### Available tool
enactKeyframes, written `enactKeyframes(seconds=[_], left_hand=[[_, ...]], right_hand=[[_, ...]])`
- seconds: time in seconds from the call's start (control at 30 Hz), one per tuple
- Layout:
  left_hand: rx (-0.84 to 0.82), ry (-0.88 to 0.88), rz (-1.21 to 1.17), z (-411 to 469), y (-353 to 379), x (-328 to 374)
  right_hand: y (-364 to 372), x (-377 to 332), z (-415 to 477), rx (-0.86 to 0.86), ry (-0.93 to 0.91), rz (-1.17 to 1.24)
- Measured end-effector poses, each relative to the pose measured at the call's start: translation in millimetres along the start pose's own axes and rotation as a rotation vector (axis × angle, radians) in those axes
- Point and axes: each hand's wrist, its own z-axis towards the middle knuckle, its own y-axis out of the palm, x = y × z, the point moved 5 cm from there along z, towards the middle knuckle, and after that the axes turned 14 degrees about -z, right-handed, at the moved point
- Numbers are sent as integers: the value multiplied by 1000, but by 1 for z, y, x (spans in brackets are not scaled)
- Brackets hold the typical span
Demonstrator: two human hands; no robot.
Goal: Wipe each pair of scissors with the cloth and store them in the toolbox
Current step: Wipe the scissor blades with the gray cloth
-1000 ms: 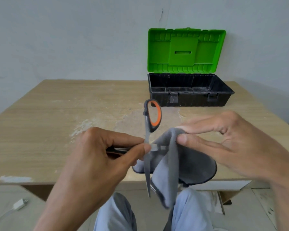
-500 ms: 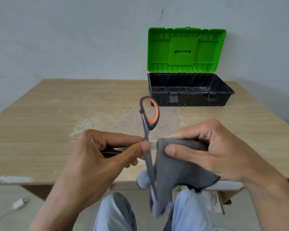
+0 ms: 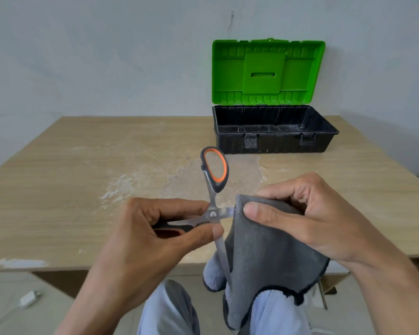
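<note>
My left hand (image 3: 155,235) grips one black-and-orange handle of a pair of scissors (image 3: 214,187), which are spread wide open. The other handle loop points up and away; one blade hangs down toward my lap. My right hand (image 3: 307,218) pinches a grey cloth (image 3: 264,259) around the other blade, which points right and is mostly hidden in the fabric. The cloth drapes down over my knees. The toolbox (image 3: 271,139) stands on the far right of the table, black base open, green lid upright against the wall.
The wooden table (image 3: 70,189) has pale worn patches in its middle. The toolbox base shows small front compartments. Below the near edge are my light-blue trouser legs (image 3: 169,313), and a white plug with cable (image 3: 29,298) lies on the floor at the left.
My right hand has closed the cloth over the right-pointing blade and slid toward the pivot. The upright handle loop has tipped slightly left. My left hand holds its place.
</note>
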Motion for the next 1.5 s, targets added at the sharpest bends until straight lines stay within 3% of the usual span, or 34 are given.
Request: enactKeyframes(seconds=[0.4, 0.97, 1.5], left_hand=[[-150, -37, 56, 0, 17, 0], [-159, -105, 100, 2, 22, -4], [-139, -147, 68, -3, 16, -10]], right_hand=[[2, -9, -5, -52, -22, 31], [5, -14, -10, -38, -44, -153], [4, -2, -14, -117, -13, -173]])
